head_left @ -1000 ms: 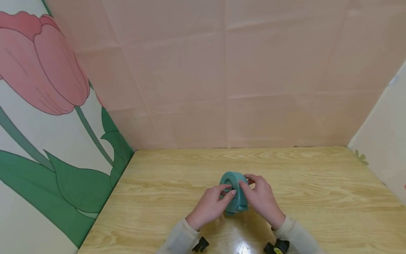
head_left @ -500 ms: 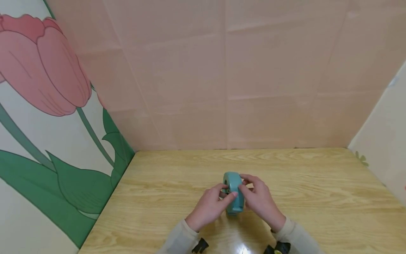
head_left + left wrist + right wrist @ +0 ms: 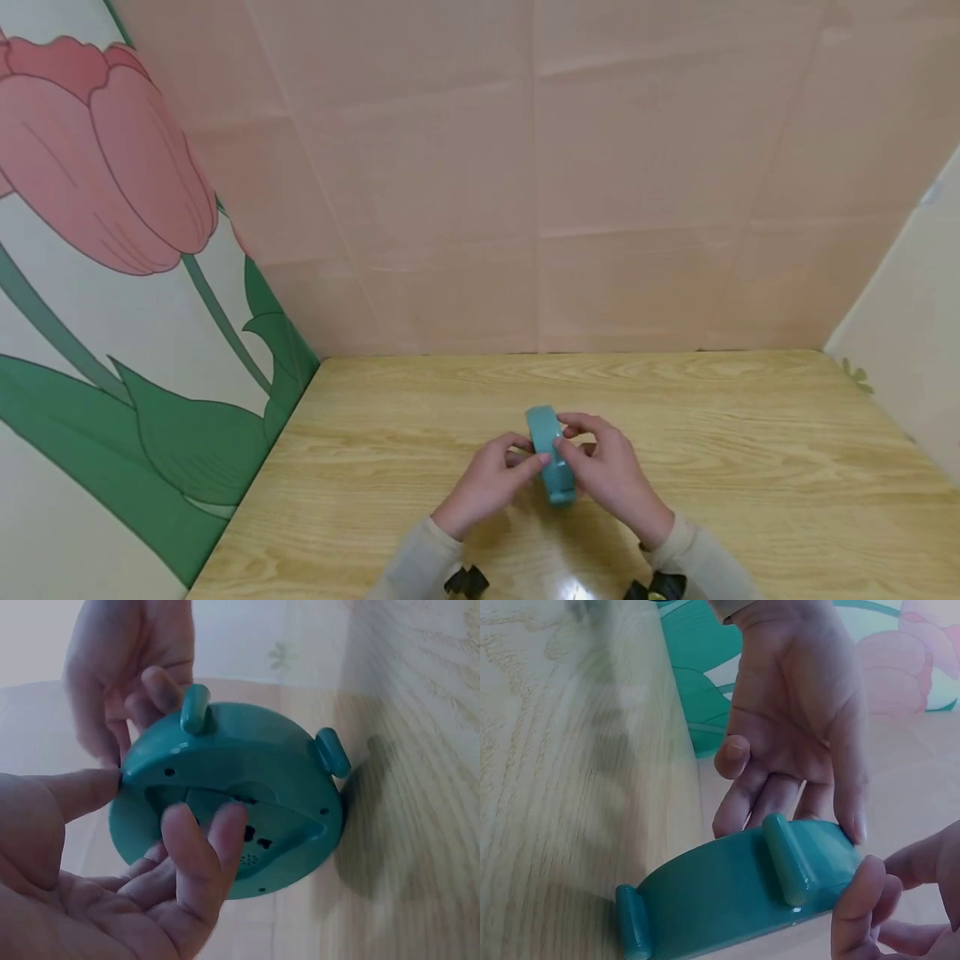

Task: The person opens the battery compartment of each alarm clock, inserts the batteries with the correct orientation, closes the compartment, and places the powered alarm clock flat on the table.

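Observation:
A teal round alarm clock (image 3: 544,427) is held upright between both hands, its narrow rim towards the head camera. My left hand (image 3: 483,487) pinches it from the left, thumb on the rim and fingers at the back. In the left wrist view the back of the clock (image 3: 292,769) has a recessed panel, small screw holes and a speaker grille, partly covered by my left fingers. My right hand (image 3: 618,479) grips the other side with its thumb on the rim. Two stubby feet stick out from the clock (image 3: 712,885) in the right wrist view.
Under the hands is a wood-grain table (image 3: 390,417). A pinkish sheet (image 3: 450,183) covers the wall behind it. The left wall carries a tulip mural (image 3: 112,167), and a pale wall (image 3: 907,333) stands to the right.
The clock has turned from showing its round recessed side to showing its narrow rim, and its top leans left. My left hand has shifted slightly left; both hands stay on the clock.

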Available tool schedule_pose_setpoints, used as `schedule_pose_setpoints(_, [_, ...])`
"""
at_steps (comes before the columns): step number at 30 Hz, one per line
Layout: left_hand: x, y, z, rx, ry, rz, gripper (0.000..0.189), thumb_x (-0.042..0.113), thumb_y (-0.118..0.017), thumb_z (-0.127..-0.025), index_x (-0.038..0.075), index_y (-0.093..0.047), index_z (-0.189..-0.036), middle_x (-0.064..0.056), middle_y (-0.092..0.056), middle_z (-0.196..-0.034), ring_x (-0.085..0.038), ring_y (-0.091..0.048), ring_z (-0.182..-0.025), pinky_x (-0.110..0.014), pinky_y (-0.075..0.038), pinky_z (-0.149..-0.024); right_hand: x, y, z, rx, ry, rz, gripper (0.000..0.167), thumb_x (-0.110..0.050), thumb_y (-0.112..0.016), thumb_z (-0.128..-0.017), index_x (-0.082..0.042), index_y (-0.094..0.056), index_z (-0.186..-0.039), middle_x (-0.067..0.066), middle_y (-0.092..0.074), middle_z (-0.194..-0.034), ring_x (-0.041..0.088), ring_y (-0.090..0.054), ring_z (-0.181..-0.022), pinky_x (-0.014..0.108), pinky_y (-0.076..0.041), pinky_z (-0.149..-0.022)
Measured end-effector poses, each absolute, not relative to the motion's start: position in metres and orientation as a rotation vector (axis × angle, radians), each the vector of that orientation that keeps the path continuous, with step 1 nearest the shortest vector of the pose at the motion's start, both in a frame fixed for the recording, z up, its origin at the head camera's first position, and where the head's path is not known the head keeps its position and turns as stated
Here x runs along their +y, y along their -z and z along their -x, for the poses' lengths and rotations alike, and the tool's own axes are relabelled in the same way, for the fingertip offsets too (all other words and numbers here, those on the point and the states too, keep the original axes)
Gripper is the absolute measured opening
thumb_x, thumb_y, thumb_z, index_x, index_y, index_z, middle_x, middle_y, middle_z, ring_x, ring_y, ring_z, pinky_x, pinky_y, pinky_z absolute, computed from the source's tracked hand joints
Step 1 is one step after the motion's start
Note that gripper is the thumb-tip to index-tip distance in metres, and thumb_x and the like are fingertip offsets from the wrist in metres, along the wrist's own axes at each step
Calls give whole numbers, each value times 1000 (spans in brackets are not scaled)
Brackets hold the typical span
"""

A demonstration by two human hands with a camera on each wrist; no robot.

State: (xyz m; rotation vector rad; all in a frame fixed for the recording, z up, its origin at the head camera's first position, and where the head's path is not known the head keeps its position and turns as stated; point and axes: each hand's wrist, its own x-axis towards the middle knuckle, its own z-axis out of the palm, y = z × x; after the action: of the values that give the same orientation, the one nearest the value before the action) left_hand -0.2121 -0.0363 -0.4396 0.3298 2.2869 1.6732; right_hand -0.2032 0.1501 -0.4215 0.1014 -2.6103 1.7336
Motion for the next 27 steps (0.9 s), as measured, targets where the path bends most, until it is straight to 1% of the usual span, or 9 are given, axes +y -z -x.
schedule_pose_setpoints(2, [-41, 441, 213, 2231, -1709, -321, 43, 42, -65, -97, 5, -60, -119, -9, -73, -93, -28, -69, -83, -39, -56, -58, 150, 422, 203, -2612, -1764, -122, 37, -11, -66, -95, -7, -62, -132, 15, -61, -114, 16, -56, -57, 29, -49, -42])
schedule_pose_setpoints(6, [-49, 443, 216, 2165, -1727, -336, 43, 41, -63, -99, 5, -59, -122, -7, -73, -94, -33, -69, -89, -38, -56, -60, 151, 424, 204, -2620, -1788, -134, 35, -15, -68, -95, -9, -64, -130, 14, -63, -112, 14, -51, -51, 26, -45, -42])
schedule_pose_setpoints(8, [-53, 444, 217, 2143, -1738, -335, 45, 39, -63, -99, 4, -56, -127, -8, -73, -95, -35, -69, -90, -39, -56, -61, 152, 428, 205, -2624, -1747, -139, 33, -20, -70, -95, -10, -66, -127, 13, -64, -110, 14, -49, -51, 25, -43, -43])
schedule_pose_setpoints(12, [-59, 445, 219, 2101, -1773, -327, 60, 36, -64, -99, 4, -41, -145, -11, -74, -98, -39, -69, -92, -38, -56, -61, 155, 435, 210, -2649, -1607, -145, 33, -26, -69, -96, -8, -68, -124, 11, -65, -107, 16, -52, -63, 26, -45, -53])
schedule_pose_setpoints(14, [-62, 446, 220, 2088, -1781, -328, 68, 36, -64, -99, 7, -32, -152, -11, -74, -98, -41, -69, -93, -36, -55, -60, 158, 438, 213, -2682, -1531, -142, 35, -26, -67, -98, -6, -66, -126, 14, -65, -110, 20, -56, -73, 29, -48, -61])
schedule_pose_setpoints(17, [-66, 446, 221, 2077, -1775, -339, 71, 36, -63, -99, 11, -28, -156, -10, -74, -98, -42, -69, -95, -34, -54, -61, 163, 445, 215, -2770, -1415, -136, 42, -28, -63, -100, -1, -60, -132, 21, -62, -117, 27, -60, -91, 38, -53, -73])
schedule_pose_setpoints(19, [-68, 446, 222, 2063, -1773, -348, 68, 34, -62, -100, 12, -30, -155, -10, -74, -98, -42, -69, -95, -33, -53, -61, 165, 451, 217, -2842, -1364, -130, 48, -30, -61, -100, 2, -56, -135, 24, -61, -118, 31, -61, -97, 43, -54, -76])
schedule_pose_setpoints(23, [-69, 446, 222, 2032, -1764, -360, 64, 31, -60, -102, 13, -30, -156, -11, -74, -97, -40, -69, -94, -31, -52, -61, 169, 462, 222, -2934, -1373, -119, 57, -37, -59, -100, 7, -52, -136, 21, -66, -110, 29, -64, -95, 42, -56, -72])
schedule_pose_setpoints(27, [-71, 447, 223, 2018, -1750, -358, 61, 29, -57, -103, 14, -30, -156, -12, -73, -97, -37, -68, -95, -30, -52, -62, 171, 469, 225, -2955, -1416, -102, 58, -41, -58, -100, 6, -53, -135, 19, -69, -109, 26, -66, -94, 39, -56, -71])
